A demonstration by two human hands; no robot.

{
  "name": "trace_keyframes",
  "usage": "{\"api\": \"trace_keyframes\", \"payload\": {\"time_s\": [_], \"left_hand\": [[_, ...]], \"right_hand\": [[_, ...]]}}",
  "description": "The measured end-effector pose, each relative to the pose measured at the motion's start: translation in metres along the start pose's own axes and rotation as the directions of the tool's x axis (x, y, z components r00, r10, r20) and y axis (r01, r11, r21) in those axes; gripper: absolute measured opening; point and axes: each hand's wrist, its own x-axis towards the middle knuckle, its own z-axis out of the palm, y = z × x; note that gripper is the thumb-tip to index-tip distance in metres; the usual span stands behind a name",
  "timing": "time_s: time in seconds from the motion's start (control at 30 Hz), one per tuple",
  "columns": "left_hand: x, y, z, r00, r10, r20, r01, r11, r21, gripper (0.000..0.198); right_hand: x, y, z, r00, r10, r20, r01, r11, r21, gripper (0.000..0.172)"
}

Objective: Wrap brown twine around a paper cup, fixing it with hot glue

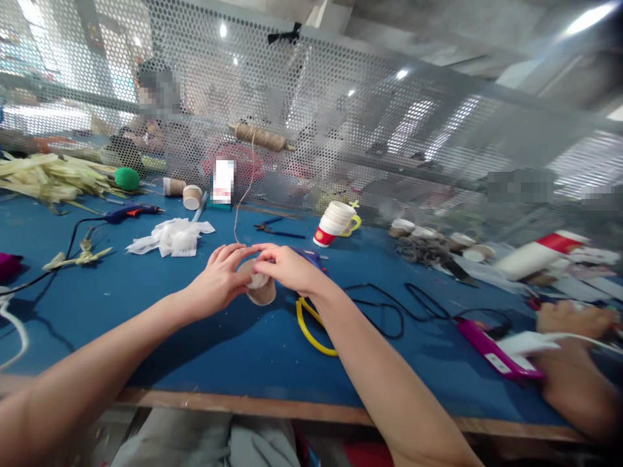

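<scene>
Held cup: a small round cup wrapped in tan twine, with a pale upper edge, is between the two hands over the middle of the blue tabletop; whether its base touches the surface cannot be told.
Left hand: the fingers of the left hand grasp the cup's side, thumb toward its upper edge.
Right hand: the fingers of the right hand bend in against the cup's top; whether they pinch it or the thin tan strand cannot be told.
Paper cups: a tilted, nested stack of white paper cups with a red band stands behind the right hand, a yellow handle shape beside it; the inside is hard to see.
Back-left cups: two small tan-and-white cups lie near the mesh panel, contents hidden.
Back-right cups: several pale-rimmed tan cups sit near a grey tangle of fibre, blurred.
Partly covered: the right forearm hides part of a yellow curved tube.
Right edge: another person's hand is blurred.
Left edge: a purple object is cut off.
</scene>
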Motion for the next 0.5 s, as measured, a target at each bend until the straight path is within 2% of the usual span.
{"api": "trace_keyframes", "payload": {"time_s": [0.1,0.2,0.33,0.5], "left_hand": [[0.001,0.001,-0.004,1.0,-0.027,-0.014,0.025,0.991,-0.131,0.012],[0.002,0.002,-0.007,0.996,-0.085,0.026,0.089,0.954,-0.285,0.015],[0.001,0.002,-0.009,0.986,-0.124,0.112,0.159,0.9,-0.407,0.018],[0.001,0.003,-0.009,0.983,-0.115,0.144,0.168,0.88,-0.444,0.019]], "right_hand": [[-0.01,0.003,-0.003,0.982,0.04,-0.183,0.007,0.969,0.247,0.012],[-0.022,0.006,-0.005,0.959,0.076,-0.274,0.045,0.911,0.409,0.013],[-0.03,0.009,-0.002,0.935,0.096,-0.343,0.085,0.875,0.477,0.019],[-0.031,0.017,0.004,0.917,0.131,-0.378,0.084,0.861,0.501,0.02]]}}
